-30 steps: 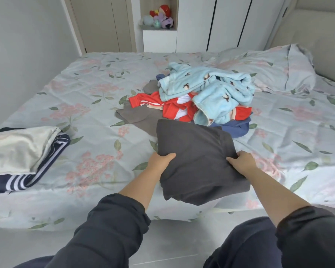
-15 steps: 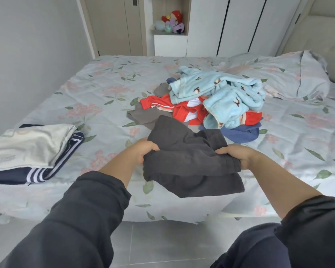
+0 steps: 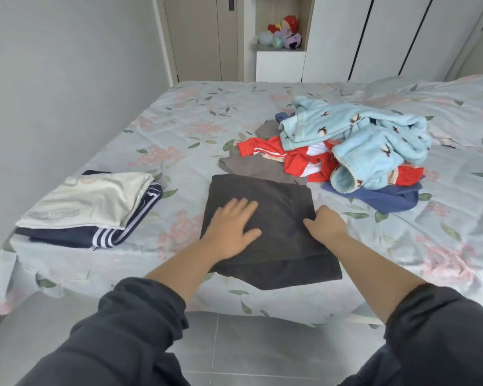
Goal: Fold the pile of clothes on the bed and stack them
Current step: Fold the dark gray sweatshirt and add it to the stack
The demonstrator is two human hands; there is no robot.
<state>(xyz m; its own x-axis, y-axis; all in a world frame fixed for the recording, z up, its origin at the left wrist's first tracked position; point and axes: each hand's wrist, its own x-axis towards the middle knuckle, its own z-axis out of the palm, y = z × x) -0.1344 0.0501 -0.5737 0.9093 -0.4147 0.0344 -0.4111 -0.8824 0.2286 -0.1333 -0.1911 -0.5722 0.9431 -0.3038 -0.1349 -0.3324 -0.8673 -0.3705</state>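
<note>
Flat left hand (image 3: 229,224) on dark garment (image 3: 279,246)

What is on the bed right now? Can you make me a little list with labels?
Being folded: dark grey garment, lying flat near the front edge of the bed
Left hand: open, pressing flat on the dark grey garment
Right hand: at that garment's right edge; grip unclear
Folded stack: cream top on navy striped garment, to the left
Unfolded pile: light blue fleece on top; red garment, blue garment and pale grey garment under it
</note>
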